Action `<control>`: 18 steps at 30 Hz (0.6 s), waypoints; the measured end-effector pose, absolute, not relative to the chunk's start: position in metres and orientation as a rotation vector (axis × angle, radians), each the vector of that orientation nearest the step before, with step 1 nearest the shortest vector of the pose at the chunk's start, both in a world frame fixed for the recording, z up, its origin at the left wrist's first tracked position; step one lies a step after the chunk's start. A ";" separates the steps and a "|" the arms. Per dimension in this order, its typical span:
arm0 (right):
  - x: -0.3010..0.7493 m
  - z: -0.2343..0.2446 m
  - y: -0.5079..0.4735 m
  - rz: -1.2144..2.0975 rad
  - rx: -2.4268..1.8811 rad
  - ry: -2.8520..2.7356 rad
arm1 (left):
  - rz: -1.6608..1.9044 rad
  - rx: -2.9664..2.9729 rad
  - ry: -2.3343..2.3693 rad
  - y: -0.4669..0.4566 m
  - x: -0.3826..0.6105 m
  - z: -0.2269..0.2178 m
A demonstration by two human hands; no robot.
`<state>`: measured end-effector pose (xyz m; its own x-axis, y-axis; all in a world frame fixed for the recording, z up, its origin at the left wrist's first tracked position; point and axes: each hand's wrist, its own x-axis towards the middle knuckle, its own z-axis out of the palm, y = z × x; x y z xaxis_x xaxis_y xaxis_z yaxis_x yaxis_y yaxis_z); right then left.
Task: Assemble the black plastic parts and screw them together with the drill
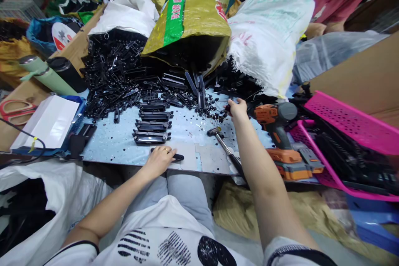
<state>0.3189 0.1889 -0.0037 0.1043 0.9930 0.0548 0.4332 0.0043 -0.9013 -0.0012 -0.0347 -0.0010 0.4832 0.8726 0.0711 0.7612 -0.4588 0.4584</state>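
Observation:
Near the table's front edge, my left hand (158, 160) is closed over a slim black bar-shaped part (178, 157), whose ends stick out on both sides of the fingers. My right hand (237, 109) is stretched forward at the right of the small black parts and screws (215, 112). Its fingers are bent together around something dark that I cannot make out. Just beyond my left hand lies a row of several black assembled pieces (152, 137). A hammer (225, 144) rests beside my right forearm.
A cordless drill (277, 133) and a pink basket (324, 162) of black parts stand right. Black parts (109, 70) spill from sacks at the back, including a yellow sack (199, 16). Bottles (46, 75), scissors (18, 110) and a white box (46, 120) lie left. Another person (330, 0) is behind.

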 end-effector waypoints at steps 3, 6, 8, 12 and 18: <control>0.287 -0.003 0.114 1.067 -1.490 -1.382 | 0.915 1.909 1.425 -0.022 -0.007 0.005; 0.255 0.009 0.038 1.729 -1.125 -1.398 | 1.210 1.438 1.333 -0.008 -0.006 0.015; 0.240 0.020 0.003 2.023 -0.934 -1.548 | 1.209 1.313 1.338 -0.006 0.003 0.021; 0.231 0.038 -0.020 1.589 -1.140 -2.166 | 1.115 1.446 1.555 -0.020 0.027 0.026; 0.260 0.035 -0.025 0.818 -1.193 -2.805 | 0.654 2.192 1.286 -0.017 0.010 0.010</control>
